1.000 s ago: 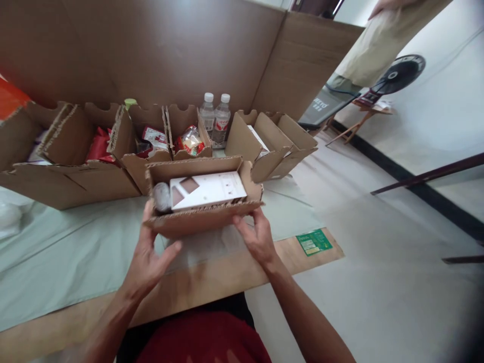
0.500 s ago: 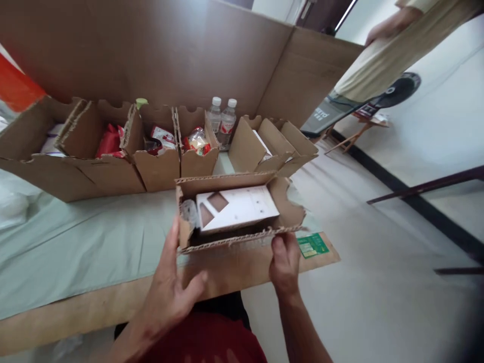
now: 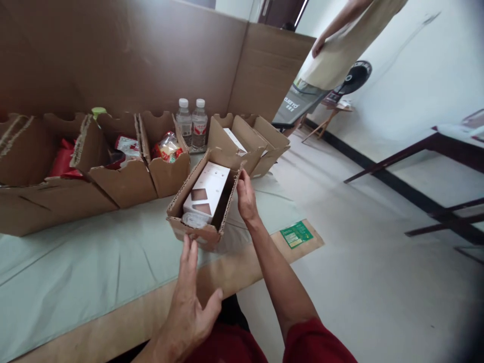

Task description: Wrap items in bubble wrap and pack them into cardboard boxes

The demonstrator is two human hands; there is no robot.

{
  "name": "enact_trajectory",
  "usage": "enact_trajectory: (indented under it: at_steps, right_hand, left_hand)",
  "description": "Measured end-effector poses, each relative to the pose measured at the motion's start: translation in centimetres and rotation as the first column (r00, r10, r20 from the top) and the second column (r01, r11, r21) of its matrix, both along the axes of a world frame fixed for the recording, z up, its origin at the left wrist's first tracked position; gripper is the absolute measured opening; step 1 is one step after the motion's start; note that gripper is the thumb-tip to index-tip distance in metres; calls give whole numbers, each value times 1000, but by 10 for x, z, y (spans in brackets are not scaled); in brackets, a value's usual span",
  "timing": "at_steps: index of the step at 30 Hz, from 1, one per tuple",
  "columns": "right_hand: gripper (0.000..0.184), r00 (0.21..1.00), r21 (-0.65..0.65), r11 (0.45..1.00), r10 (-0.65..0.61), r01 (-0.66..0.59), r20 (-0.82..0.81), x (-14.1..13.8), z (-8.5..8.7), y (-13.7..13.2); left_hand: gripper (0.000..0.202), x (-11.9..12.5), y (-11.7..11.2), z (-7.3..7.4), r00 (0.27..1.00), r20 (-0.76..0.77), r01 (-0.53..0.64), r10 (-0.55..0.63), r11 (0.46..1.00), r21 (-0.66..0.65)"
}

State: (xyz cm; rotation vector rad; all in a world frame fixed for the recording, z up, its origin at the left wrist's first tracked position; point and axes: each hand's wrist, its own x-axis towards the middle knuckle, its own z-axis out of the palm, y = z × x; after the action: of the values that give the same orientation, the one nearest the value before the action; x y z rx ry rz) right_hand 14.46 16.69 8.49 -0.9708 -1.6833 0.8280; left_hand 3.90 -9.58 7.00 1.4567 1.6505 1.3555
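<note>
Now my right hand (image 3: 245,200) clasps one wall of the small brown cardboard box (image 3: 196,233), my left hand (image 3: 192,302) spread empty beside it.

Lower left: bare pale cloth (image 3: 75,262), open room for a hand. At centre an open carton (image 3: 194,233) stands in the way; behind it, a row of cardboard boxes (image 3: 124,184), apparently touching.

A table (image 3: 242,272) bears a pale cloth (image 3: 94,262); cardboard boxes (image 3: 180,202) and two bottles (image 3: 191,123) stand there.
</note>
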Motion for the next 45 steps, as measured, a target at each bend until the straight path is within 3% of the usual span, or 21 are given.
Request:
enact_trajectory:
  at_steps: [5,11,15,19,23,28,32,35,38,42,44,45]
  right_hand:
    - [82,1000,40,999,0,1,-24,-18,-4,10]
    - [71,999,102,995,2,1,-35,-23,2,17]
    - [70,986,-32,998,57,-63,-159,-20,-8,20]
    - [69,970,-218,976,-80,29,-228,-12,-36,24]
    - [60,963,-294,951,-162,95,-214,-5,-58,33]
    - [54,958,-295,945,-205,140,-202,0,-64,41]
    - [47,952,-264,949,-231,174,-200,1,-63,43]
    - [43,947,-205,957,-247,205,-206,2,-53,35]
    - [37,959,-139,976,-194,167,-207,-7,-34,15]
    - [36,987,5,987,160,-160,-14,-46,6,-18]
    - [49,932,64,948,292,-312,215,-76,29,-24]
    - [56,895,78,937,298,-341,332,-93,40,-23]
  left_hand:
    - [100,9,7,-5,988,-121,88,-93,995,-48]
    - [99,23,22,-6,985,-130,117,-117,993,-11]
    - [99,30,39,-10,984,-110,145,-142,989,21]
    - [96,29,73,-16,988,-90,127,-126,992,3]
    - [91,28,120,-20,991,1,133,-133,991,-23]
    - [91,20,180,-21,995,31,92,-91,994,-59]
    - [93,9,204,-21,997,18,77,-76,995,-59]
    - [87,0,190,-25,995,15,100,-99,990,-104]
    - [71,-10,147,-37,993,-35,107,-111,988,-111]
    - [52,-23,63,-56,997,-55,50,-55,995,-86]
    - [45,-27,25,-62,999,-33,40,-43,996,-84]
    - [42,-28,10,-63,999,-22,46,-48,995,-83]
